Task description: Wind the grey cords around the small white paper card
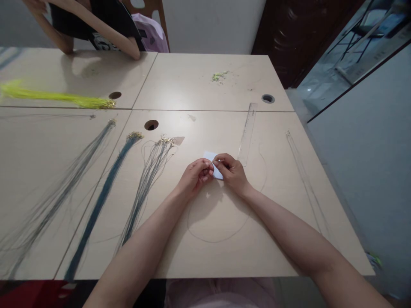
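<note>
Left hand (199, 173) and right hand (231, 171) pinched, fingertips nearly meeting around one end of a thin cord (212, 242), item there too small to tell. Cord loops on the tabletop (272, 214) between the forearms and passes under the right one, no single long axis; its free end curves up past the right hand, pointing away from the person, near the ruler (247, 134).

Cord (214, 242): thin, grayish, slack. Lies in a wide, open curve on the table (272, 252), its lowest part toward the front edge. Card (210, 155): pale, straight-edged, partly covered; located farther from the front edge; tilt indeterminate.
</note>
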`<state>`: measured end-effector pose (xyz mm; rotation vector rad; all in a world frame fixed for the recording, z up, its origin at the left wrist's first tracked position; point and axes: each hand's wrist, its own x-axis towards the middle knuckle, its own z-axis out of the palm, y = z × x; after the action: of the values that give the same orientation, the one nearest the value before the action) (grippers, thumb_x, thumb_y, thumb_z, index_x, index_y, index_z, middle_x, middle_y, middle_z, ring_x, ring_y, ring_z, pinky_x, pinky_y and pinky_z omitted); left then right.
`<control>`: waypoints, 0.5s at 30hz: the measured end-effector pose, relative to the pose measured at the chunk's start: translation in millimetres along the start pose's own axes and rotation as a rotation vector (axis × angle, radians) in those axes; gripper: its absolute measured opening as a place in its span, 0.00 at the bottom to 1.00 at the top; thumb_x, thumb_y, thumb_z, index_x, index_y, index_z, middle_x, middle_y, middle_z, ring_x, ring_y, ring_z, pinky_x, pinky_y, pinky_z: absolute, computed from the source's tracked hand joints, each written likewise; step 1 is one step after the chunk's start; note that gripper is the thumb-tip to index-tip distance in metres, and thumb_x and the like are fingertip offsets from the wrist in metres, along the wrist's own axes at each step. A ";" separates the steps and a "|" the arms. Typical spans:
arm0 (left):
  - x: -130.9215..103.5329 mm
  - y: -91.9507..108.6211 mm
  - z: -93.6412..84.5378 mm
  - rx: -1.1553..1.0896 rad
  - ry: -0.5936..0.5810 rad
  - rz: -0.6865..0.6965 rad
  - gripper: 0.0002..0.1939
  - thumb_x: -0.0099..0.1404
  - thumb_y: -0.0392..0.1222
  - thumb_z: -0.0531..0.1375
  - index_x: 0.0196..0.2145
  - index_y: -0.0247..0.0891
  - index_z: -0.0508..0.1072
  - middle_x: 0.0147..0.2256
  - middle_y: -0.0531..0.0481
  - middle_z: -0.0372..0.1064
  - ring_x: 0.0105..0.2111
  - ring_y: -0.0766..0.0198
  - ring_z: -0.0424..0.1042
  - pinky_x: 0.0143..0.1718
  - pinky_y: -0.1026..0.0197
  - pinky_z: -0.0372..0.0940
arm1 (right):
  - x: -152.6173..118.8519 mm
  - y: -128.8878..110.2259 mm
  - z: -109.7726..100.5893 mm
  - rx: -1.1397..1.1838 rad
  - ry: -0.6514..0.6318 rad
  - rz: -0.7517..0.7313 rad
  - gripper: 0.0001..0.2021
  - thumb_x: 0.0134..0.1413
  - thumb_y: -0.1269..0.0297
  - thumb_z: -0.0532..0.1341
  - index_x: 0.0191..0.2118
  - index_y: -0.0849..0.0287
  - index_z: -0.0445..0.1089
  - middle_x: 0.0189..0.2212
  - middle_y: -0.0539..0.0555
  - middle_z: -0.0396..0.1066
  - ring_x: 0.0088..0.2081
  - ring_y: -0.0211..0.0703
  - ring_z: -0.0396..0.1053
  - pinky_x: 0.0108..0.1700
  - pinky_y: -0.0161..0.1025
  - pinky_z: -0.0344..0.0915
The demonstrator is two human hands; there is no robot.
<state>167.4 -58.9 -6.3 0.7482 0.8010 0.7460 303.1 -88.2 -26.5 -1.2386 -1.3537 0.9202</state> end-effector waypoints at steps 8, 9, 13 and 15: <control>-1.4 -2.8 -1.3 -0.046 -0.046 -0.021 0.07 0.55 0.39 0.57 0.24 0.33 0.65 0.20 0.56 0.59 0.16 0.77 0.54 0.20 0.70 0.52 | -1.0 -3.0 0.0 -0.010 0.020 -0.040 0.06 0.54 0.62 0.55 0.32 0.57 0.65 0.21 0.46 0.59 0.21 0.32 0.53 0.24 0.32 0.51; -1.7 -3.0 -1.1 -0.048 -0.048 -0.026 0.07 0.55 0.39 0.57 0.24 0.34 0.65 0.20 0.56 0.59 0.16 0.77 0.53 0.20 0.70 0.52 | -1.1 -3.2 0.1 -0.015 0.023 -0.043 0.06 0.54 0.62 0.55 0.32 0.57 0.65 0.21 0.46 0.60 0.21 0.32 0.54 0.25 0.32 0.51; -2.0 -4.1 -0.3 -0.047 -0.046 -0.041 0.07 0.55 0.40 0.57 0.24 0.34 0.64 0.19 0.56 0.58 0.17 0.76 0.53 0.20 0.70 0.51 | -1.3 -2.9 0.7 -0.030 0.027 -0.042 0.06 0.54 0.61 0.55 0.31 0.57 0.65 0.20 0.46 0.60 0.21 0.32 0.54 0.25 0.32 0.52; -1.6 -4.8 -0.1 -0.034 -0.047 -0.024 0.07 0.56 0.40 0.56 0.24 0.34 0.64 0.19 0.56 0.58 0.16 0.76 0.53 0.20 0.69 0.51 | -1.4 -2.8 0.7 -0.040 0.029 -0.035 0.06 0.53 0.60 0.55 0.32 0.57 0.65 0.20 0.46 0.59 0.21 0.32 0.54 0.24 0.32 0.52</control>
<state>167.8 -62.7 -9.6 0.7216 0.7521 0.7168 301.8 -90.0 -24.1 -1.2503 -1.3730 0.8512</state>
